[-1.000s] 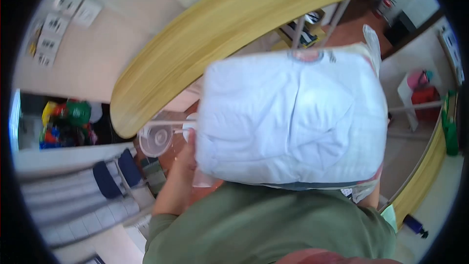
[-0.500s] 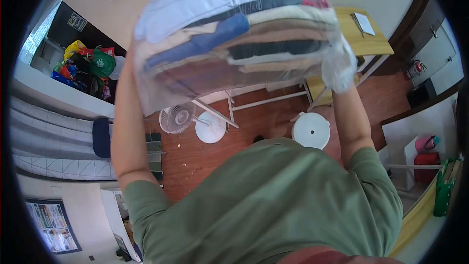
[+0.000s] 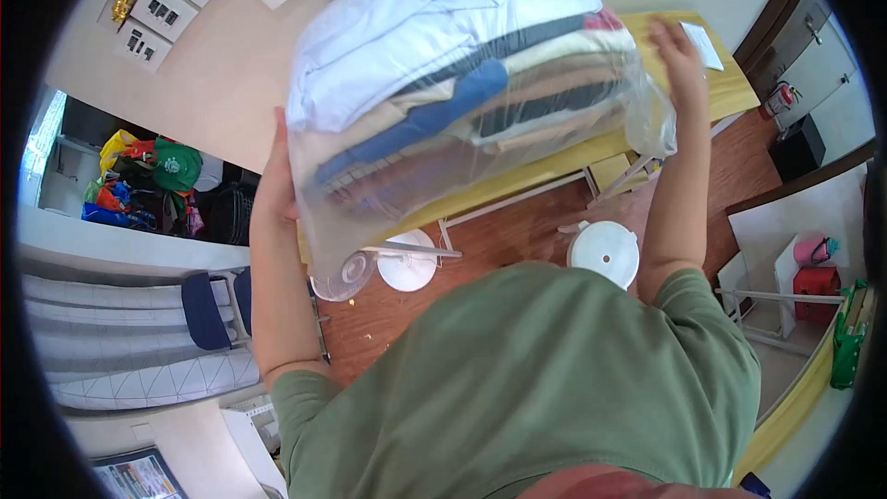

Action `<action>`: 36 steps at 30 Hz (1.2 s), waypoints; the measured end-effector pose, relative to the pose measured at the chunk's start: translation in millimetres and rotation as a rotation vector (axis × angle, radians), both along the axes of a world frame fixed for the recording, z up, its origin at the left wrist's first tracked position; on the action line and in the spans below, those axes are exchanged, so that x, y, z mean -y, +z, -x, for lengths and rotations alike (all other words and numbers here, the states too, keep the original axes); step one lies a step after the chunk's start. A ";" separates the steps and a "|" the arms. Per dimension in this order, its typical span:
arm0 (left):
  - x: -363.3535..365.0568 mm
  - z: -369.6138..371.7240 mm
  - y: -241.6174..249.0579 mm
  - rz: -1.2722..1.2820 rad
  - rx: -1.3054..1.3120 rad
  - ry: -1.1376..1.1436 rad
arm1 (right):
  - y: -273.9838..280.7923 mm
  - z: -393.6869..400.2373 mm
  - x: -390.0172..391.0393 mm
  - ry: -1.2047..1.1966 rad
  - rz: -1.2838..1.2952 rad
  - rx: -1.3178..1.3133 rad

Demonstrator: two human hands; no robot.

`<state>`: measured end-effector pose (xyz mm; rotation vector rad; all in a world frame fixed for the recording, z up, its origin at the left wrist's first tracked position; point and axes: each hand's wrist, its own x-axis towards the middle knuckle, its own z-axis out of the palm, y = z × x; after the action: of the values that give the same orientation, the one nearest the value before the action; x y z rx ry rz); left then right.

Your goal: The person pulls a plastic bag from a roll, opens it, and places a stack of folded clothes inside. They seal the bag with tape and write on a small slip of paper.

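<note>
A clear plastic bag packed with a stack of folded clothes rests on the yellow wooden table before me. White cloth lies on top of the stack, with blue, beige and dark layers under it. My left hand lies against the bag's left side, fingers stretched along it. Off the bag's right side, my right hand is raised over the table with its fingers apart and nothing in them. The bag's gathered end hangs loose below that hand.
A pad of paper lies at the table's right end. Below stand a white round stool and a fan. Colourful bags fill an opening at left. A fire extinguisher stands by the door.
The bag, held up in both hands before, has come down onto the table. My right hand has let go and moved up and away from it; my left hand stays at its side.
</note>
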<state>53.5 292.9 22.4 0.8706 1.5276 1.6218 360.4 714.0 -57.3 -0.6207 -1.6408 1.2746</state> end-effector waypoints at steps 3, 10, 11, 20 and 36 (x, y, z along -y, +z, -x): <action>31.2 2.4 -11.5 -0.029 0.359 0.032 | 17.1 -4.5 111.1 -0.188 -0.350 -0.378; 97.9 -81.1 -31.5 0.316 -0.536 0.309 | -3.8 42.9 192.1 0.409 -1.263 0.337; 104.1 -96.9 -37.2 0.429 -0.532 0.441 | -9.0 26.2 164.8 0.241 -1.419 0.340; 139.2 -143.1 -45.7 0.101 -0.393 0.777 | -53.2 -90.7 10.1 -0.664 -0.939 0.405; 70.4 -56.1 -86.8 0.016 0.046 0.362 | 24.0 85.0 362.3 0.272 -1.167 0.414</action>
<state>109.6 222.4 -64.4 0.5649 1.7363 1.8649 275.4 351.7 -33.3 0.0937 -2.4842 0.1690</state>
